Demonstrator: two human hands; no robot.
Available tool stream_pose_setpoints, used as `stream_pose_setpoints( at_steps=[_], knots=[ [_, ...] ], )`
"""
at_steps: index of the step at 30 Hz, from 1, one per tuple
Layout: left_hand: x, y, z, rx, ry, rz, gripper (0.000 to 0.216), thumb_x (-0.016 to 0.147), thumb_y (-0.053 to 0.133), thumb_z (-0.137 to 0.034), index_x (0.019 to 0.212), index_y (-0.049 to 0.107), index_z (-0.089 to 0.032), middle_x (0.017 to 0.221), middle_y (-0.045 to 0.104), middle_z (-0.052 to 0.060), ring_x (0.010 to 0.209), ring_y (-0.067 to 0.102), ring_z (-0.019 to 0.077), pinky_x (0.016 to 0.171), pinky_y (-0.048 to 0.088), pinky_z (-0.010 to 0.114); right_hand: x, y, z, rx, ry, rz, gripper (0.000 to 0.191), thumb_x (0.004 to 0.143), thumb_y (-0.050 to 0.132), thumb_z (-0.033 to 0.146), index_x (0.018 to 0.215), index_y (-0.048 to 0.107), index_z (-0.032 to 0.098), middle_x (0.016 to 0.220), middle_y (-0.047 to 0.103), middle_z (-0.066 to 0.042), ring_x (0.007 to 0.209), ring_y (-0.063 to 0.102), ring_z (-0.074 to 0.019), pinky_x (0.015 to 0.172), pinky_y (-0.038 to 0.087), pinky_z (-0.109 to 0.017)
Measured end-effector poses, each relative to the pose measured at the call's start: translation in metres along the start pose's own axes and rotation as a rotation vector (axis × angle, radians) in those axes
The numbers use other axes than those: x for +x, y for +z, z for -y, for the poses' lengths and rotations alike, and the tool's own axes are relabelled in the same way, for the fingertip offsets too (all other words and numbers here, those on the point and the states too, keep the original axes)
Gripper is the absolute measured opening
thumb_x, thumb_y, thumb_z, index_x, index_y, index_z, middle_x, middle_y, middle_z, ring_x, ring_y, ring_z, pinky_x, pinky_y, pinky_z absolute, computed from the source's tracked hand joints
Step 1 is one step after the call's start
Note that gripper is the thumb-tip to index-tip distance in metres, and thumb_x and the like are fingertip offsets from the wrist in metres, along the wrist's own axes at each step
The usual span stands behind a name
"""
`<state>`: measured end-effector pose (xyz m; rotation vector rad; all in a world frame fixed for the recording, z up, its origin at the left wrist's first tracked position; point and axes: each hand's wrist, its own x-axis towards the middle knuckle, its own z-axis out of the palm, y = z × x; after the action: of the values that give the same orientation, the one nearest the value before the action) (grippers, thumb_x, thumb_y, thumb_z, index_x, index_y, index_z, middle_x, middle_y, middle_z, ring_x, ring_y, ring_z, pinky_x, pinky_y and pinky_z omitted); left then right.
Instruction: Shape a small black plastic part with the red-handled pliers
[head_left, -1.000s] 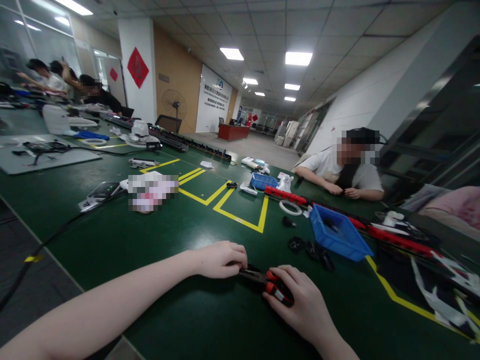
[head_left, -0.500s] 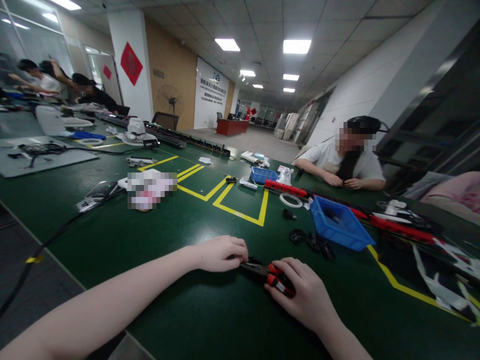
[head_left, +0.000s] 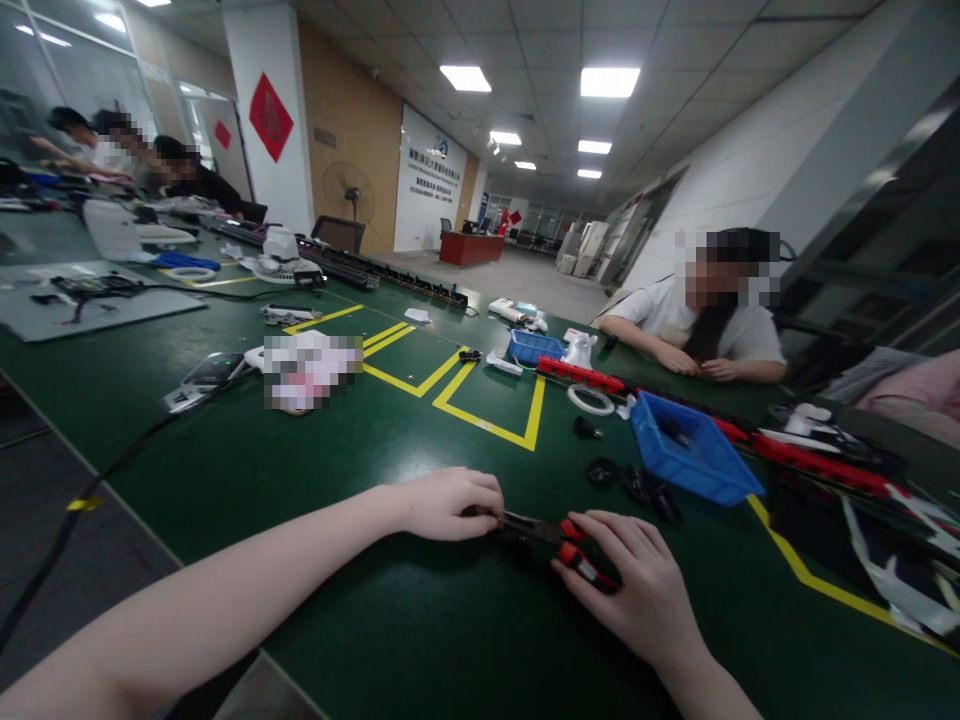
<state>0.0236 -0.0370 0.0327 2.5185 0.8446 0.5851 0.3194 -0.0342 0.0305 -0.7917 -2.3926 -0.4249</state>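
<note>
My right hand [head_left: 626, 575] is wrapped round the red-and-black handles of a pair of pliers [head_left: 574, 555] above the green table [head_left: 420, 620]. The dark jaws point left and reach the fingertips of my left hand [head_left: 457, 503]. Those fingers are curled and pressed together at the jaws, on a small dark piece whose kind I cannot make out. Several black parts [head_left: 636, 483] lie on the table just beyond my right hand, beside a blue bin [head_left: 694, 450].
Red strips [head_left: 581, 375] run along the right side, near a white ring [head_left: 590, 400] and a smaller blue bin [head_left: 536, 347]. A person [head_left: 697, 320] sits across at the right. A phone-like device with a cable [head_left: 206, 375] lies at left. Yellow tape [head_left: 487, 430] marks the tabletop.
The view has shifted slightly. My right hand and the pliers have moved a little right of my left hand, and the handles look spread somewhat differently. My left fingers remain at the jaws.
</note>
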Motion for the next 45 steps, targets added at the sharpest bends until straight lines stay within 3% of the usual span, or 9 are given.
stream_pose_setpoints(
  at_steps=[14, 27, 45],
  knots=[
    [0.0, 0.0032, 0.003, 0.002, 0.002, -0.014, 0.009, 0.091, 0.061, -0.023, 0.098, 0.066, -0.019, 0.111, 0.065, 0.006, 0.094, 0.065, 0.0185, 0.084, 0.047, 0.026, 0.0055, -0.0004, 0.0073, 0.043, -0.018, 0.029, 0.038, 0.083, 0.068, 0.039, 0.114, 0.064, 0.018, 0.102, 0.071, -0.01, 0.091, 0.066, -0.0233, 0.079, 0.051, -0.037],
    [-0.0003, 0.002, 0.0002, -0.011, -0.012, -0.008, 0.011, 0.091, 0.06, -0.021, 0.101, 0.066, -0.019, 0.11, 0.065, 0.006, 0.096, 0.064, 0.0193, 0.085, 0.047, 0.028, 0.0054, -0.0021, 0.0087, 0.084, 0.055, 0.121, 0.037, 0.082, 0.067, 0.042, 0.113, 0.066, 0.022, 0.104, 0.072, -0.009, 0.093, 0.067, -0.0246, 0.083, 0.051, -0.04],
    [0.0002, 0.0012, -0.002, -0.006, -0.011, 0.002, 0.011, 0.092, 0.059, -0.021, 0.102, 0.065, -0.018, 0.111, 0.065, 0.006, 0.098, 0.064, 0.0198, 0.087, 0.047, 0.028, 0.0042, -0.0012, 0.0085, 0.118, 0.09, 0.139, 0.038, 0.081, 0.068, 0.042, 0.113, 0.065, 0.021, 0.104, 0.072, -0.009, 0.095, 0.067, -0.0242, 0.082, 0.052, -0.039]
  ],
)
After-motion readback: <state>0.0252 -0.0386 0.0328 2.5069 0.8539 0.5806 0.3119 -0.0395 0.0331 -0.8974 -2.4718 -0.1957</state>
